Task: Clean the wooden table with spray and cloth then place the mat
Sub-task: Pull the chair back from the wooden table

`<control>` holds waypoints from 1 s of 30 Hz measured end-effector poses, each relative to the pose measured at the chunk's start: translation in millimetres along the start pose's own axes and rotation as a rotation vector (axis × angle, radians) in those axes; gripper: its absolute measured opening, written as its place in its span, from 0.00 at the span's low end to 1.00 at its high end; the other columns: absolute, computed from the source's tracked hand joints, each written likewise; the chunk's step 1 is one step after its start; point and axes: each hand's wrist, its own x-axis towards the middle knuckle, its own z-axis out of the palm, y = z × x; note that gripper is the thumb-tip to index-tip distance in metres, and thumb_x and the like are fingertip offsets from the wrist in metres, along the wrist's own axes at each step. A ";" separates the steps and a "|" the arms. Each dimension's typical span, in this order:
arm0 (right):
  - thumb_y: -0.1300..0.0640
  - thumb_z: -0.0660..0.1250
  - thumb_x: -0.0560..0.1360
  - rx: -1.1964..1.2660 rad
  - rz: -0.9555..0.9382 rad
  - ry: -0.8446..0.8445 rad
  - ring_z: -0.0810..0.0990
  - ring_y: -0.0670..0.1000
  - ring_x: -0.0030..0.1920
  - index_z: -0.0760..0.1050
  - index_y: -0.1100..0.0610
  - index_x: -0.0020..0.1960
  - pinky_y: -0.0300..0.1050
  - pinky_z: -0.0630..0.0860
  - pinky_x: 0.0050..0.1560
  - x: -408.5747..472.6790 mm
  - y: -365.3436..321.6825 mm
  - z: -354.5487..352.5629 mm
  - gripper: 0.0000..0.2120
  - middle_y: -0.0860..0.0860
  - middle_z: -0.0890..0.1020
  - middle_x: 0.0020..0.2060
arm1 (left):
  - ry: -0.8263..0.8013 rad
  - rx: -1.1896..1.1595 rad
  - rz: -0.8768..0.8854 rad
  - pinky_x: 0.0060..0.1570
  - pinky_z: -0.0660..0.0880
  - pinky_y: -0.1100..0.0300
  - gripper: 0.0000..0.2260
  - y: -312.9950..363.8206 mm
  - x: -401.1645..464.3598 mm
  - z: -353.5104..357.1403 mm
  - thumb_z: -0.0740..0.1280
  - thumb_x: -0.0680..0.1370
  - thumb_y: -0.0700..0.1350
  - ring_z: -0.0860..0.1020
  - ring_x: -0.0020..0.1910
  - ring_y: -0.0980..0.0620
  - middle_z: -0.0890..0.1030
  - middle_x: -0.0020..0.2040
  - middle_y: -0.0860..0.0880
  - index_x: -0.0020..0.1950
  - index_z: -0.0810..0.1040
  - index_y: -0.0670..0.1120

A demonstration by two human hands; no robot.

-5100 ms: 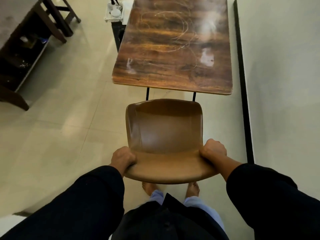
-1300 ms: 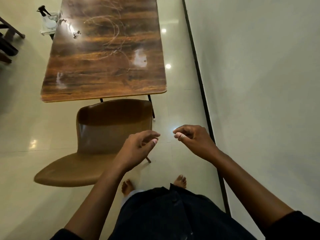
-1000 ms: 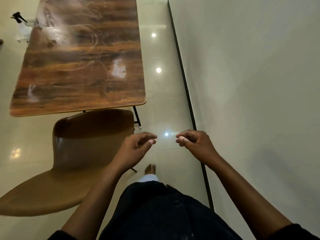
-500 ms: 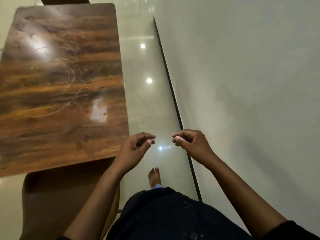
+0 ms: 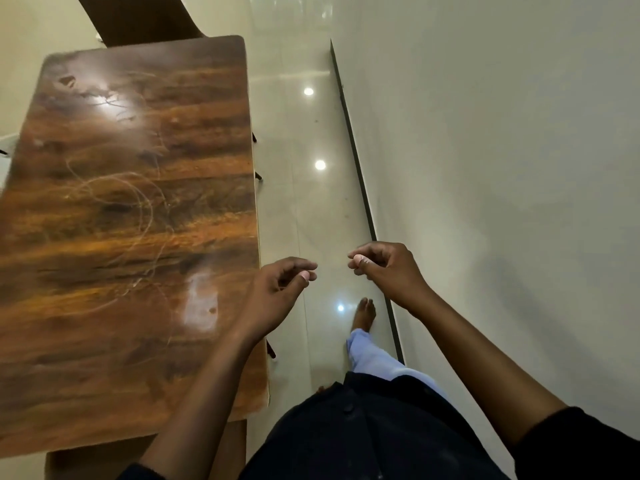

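Both hands hold nothing: the left hand (image 5: pixel 277 296) and right hand (image 5: pixel 388 271) hang loosely curled beside the table (image 5: pixel 131 220) (it shows scratchy white marks).

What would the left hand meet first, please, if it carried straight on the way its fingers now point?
Probably nothing but air: the left hand points toward the right hand, apart from it, above bare floor.

Wooden table (image 5: pixel 131 216) standing on a glossy pale tiled floor (image 5: pixel 304 209), its long right edge running parallel to a wall. Thin curling pale streaks and dull smudges are showing across the dark, orange-grained top, and 2 bright light reflections are glaring on it. 3 small round light reflections are shining on the floor.
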 end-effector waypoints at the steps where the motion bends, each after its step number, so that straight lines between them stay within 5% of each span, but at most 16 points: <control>1: 0.57 0.71 0.79 -0.005 -0.010 -0.013 0.87 0.48 0.44 0.85 0.54 0.52 0.48 0.82 0.52 20.8 -2.7 -3.8 0.05 0.49 0.88 0.42 | 0.013 -0.009 -0.009 0.63 0.83 0.47 0.10 3.8 16.8 -1.0 0.68 0.86 0.41 0.87 0.57 0.54 0.90 0.53 0.52 0.63 0.86 0.50; 16: 0.53 0.72 0.77 -0.182 -0.126 -0.124 0.85 0.43 0.42 0.86 0.48 0.50 0.49 0.82 0.53 310.9 -75.9 -67.3 0.05 0.42 0.86 0.39 | 0.230 -0.119 -0.083 0.57 0.82 0.55 0.09 78.2 238.9 -25.0 0.68 0.83 0.48 0.87 0.53 0.54 0.90 0.52 0.53 0.61 0.86 0.53; 18: 0.53 0.72 0.77 -0.173 -0.132 -0.128 0.85 0.43 0.43 0.86 0.49 0.51 0.50 0.83 0.53 348.1 -86.1 -71.9 0.05 0.42 0.86 0.40 | 0.242 -0.134 -0.069 0.54 0.81 0.59 0.09 85.0 276.4 -34.1 0.68 0.85 0.43 0.88 0.53 0.54 0.90 0.51 0.52 0.59 0.86 0.53; 30: 0.52 0.71 0.77 -0.206 -0.120 -0.120 0.85 0.47 0.44 0.85 0.47 0.51 0.57 0.82 0.54 571.7 -156.5 -75.7 0.05 0.46 0.87 0.41 | 0.165 -0.096 -0.031 0.50 0.82 0.65 0.09 107.5 522.8 -147.9 0.67 0.86 0.39 0.87 0.54 0.54 0.89 0.53 0.50 0.63 0.85 0.46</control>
